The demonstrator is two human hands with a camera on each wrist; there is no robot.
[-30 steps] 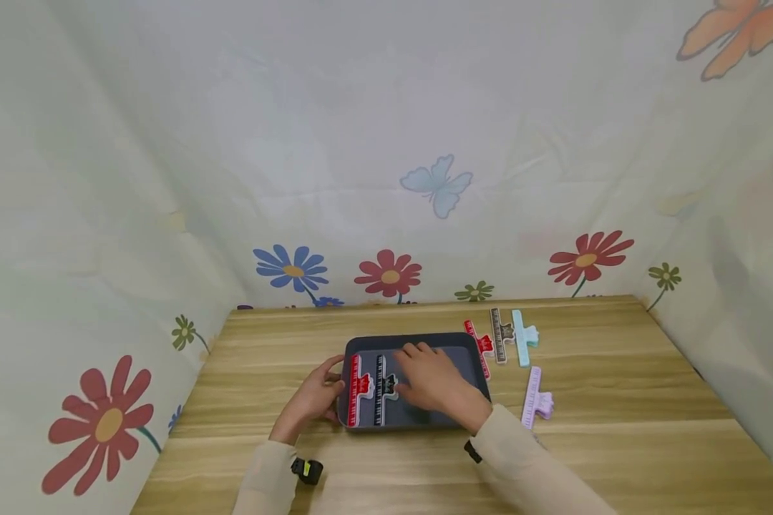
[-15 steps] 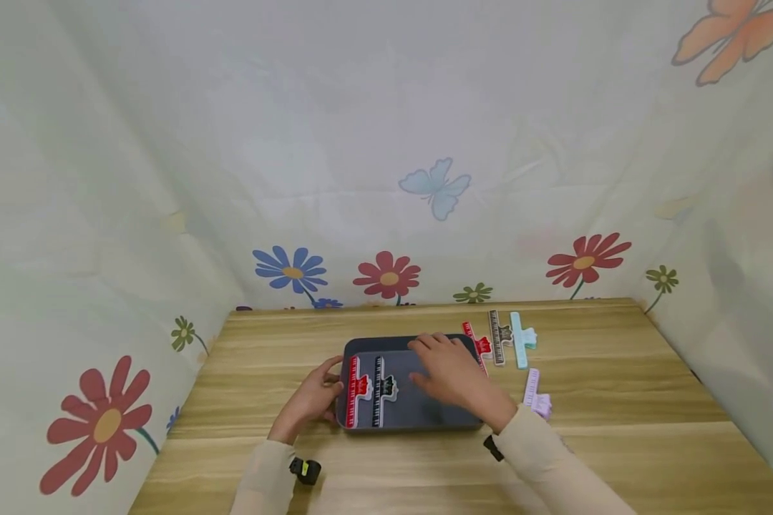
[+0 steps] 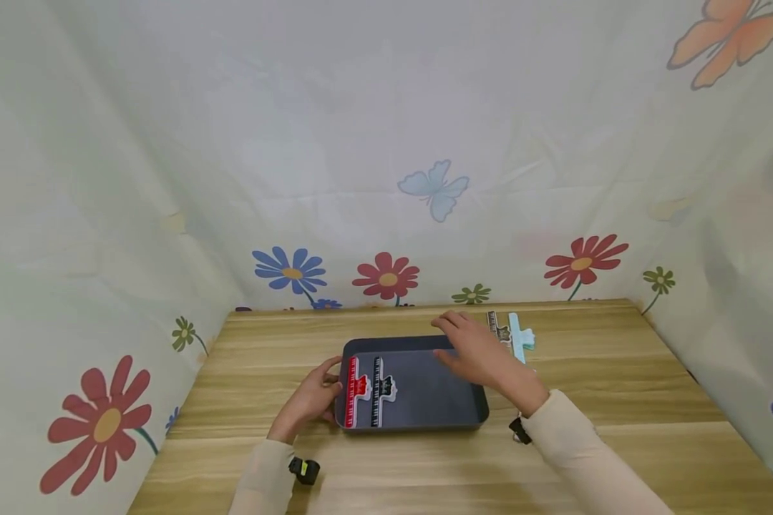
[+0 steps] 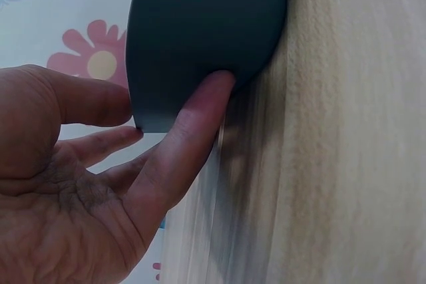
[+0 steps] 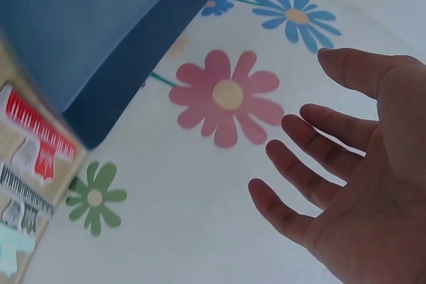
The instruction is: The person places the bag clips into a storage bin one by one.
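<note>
A dark grey rectangular tray (image 3: 434,397) lies on the wooden table. Inside, at its left end, are a red piano-key-patterned clip (image 3: 361,387) and a matching black clip (image 3: 385,388), side by side. My left hand (image 3: 310,398) holds the tray's left end, fingertips against the rim and the outer wall (image 4: 200,31). Over the tray's back right corner is my right hand (image 3: 479,352), with nothing in it, fingers spread and slightly bent. It hides a loose red clip in the head view; the right wrist view shows that red clip (image 5: 45,157) beside the tray.
Right of the tray, near the table's back edge, lie a brown-black clip (image 3: 504,333) and a light blue clip (image 3: 519,337). A flower-printed cloth (image 3: 283,179) hangs behind the table and along its sides. The right forearm (image 3: 573,436) crosses the table's right half.
My right hand has moved right, from beside the black clip to the tray's back right corner, covering the loose red clip. The lilac clip is now hidden by the arm. My left hand stays put.
</note>
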